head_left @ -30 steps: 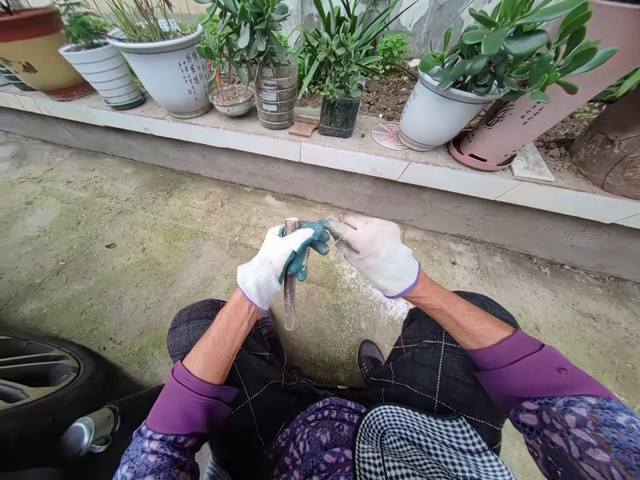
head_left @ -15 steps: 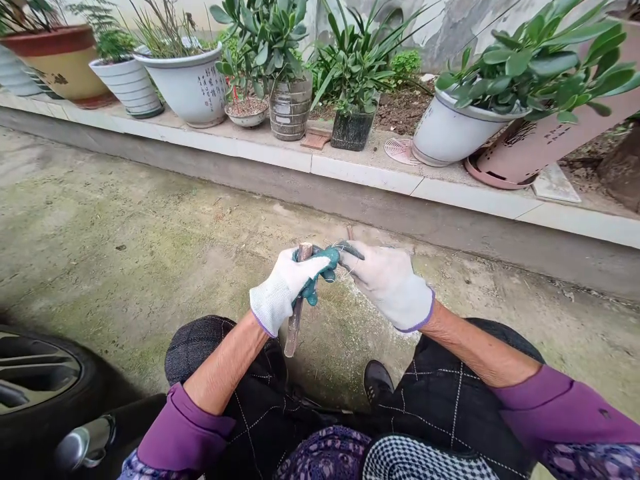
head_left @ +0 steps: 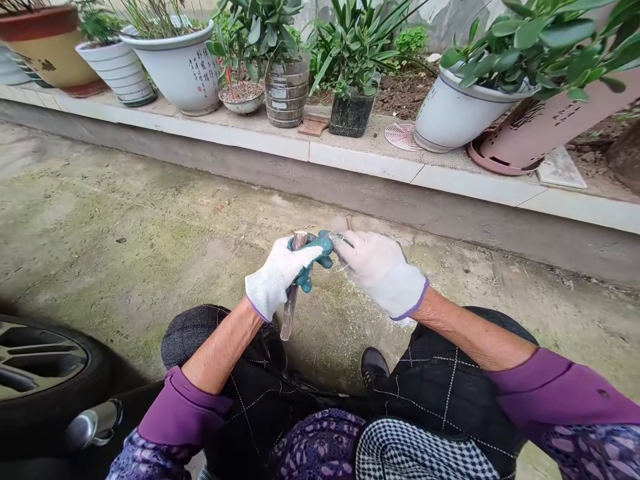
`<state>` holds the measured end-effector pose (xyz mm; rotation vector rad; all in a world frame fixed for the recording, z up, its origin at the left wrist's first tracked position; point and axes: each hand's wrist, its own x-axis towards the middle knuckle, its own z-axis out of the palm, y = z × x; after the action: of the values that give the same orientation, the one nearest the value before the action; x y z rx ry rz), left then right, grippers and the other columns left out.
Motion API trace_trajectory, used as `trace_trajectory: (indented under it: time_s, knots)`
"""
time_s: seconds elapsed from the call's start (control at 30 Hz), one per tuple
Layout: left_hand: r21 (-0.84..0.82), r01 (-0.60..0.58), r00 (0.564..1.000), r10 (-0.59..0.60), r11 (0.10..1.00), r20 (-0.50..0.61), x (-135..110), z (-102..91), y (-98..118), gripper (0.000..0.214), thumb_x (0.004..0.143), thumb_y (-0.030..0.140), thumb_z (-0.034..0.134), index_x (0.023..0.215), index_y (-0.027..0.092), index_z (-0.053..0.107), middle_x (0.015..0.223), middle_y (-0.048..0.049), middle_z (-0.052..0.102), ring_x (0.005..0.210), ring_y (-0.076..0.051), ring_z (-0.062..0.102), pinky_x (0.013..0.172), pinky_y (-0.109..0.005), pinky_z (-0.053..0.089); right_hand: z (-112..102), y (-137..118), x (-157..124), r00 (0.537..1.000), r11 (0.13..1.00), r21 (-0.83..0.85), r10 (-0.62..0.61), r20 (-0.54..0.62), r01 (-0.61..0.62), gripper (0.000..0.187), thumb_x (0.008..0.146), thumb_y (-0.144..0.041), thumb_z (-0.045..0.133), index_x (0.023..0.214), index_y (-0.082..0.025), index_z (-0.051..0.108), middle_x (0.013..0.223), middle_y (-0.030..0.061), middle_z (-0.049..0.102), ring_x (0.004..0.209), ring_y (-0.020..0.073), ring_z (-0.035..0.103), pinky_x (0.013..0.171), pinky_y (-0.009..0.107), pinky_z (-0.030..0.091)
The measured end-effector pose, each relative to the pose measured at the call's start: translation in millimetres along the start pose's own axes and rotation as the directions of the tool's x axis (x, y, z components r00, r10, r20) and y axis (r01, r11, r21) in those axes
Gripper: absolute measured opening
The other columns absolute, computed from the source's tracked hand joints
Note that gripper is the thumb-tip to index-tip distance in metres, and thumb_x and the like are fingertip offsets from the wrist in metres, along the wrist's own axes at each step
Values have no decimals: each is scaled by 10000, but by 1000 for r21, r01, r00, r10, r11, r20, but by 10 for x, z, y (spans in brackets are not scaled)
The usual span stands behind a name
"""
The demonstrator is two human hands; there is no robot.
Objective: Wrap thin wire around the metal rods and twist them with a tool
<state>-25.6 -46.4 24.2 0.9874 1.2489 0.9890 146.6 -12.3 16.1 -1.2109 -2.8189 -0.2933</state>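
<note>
My left hand (head_left: pixel 285 273), in a white glove with green-coated fingers, is closed around a short upright stick (head_left: pixel 289 313) whose lower end hangs toward my knee. My right hand (head_left: pixel 380 270), in a white glove, is closed in a pinch right beside the stick's top. It grips thin pale strands (head_left: pixel 340 239) and a small brown piece (head_left: pixel 349 223) that pokes out above the fingers. The two hands touch at the fingertips, above the concrete ground between my knees.
A raised tiled ledge (head_left: pixel 360 163) crosses the back with several potted plants, among them a white pot (head_left: pixel 187 67), a black pot (head_left: pixel 350 113) and a tilted white pot (head_left: pixel 450 113). A car tyre (head_left: pixel 45 373) and a chrome exhaust pipe (head_left: pixel 93 423) are at lower left.
Both hands stay joined on the stick and strands, with slight shifts only. The view has tilted a little, so the hands sit slightly higher than half a second ago.
</note>
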Motion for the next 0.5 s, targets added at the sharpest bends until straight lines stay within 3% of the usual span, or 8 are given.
trace_trajectory:
  time_s: [0.23, 0.37, 0.5]
  knots:
    - [82, 31, 999, -33, 996, 23, 70, 48, -16, 251, 727, 371, 710, 799, 136, 659, 429, 80, 440, 358, -61, 363, 371, -209, 377, -88, -74, -10, 992, 999, -13, 47, 114, -46, 345, 967, -100, 396, 1235, -154, 607, 1037, 145, 696, 914, 225, 639, 744, 333, 449]
    - [29, 96, 995, -96, 995, 9, 103, 46, -19, 255, 744, 386, 681, 785, 138, 641, 437, 60, 475, 348, -69, 371, 366, -219, 374, -38, -69, -30, 999, 1000, -17, -9, 48, 10, 304, 960, -96, 418, 1161, -151, 640, 1117, 156, 687, 974, 238, 631, 790, 351, 461]
    - [-22, 111, 994, -110, 994, 12, 150, 35, -31, 245, 740, 378, 673, 773, 139, 630, 443, 53, 482, 357, -77, 387, 372, -227, 384, 19, -35, -20, 998, 999, -16, -49, -31, 48, 315, 958, -88, 439, 1204, -133, 631, 1184, 160, 679, 1036, 259, 620, 829, 372, 472]
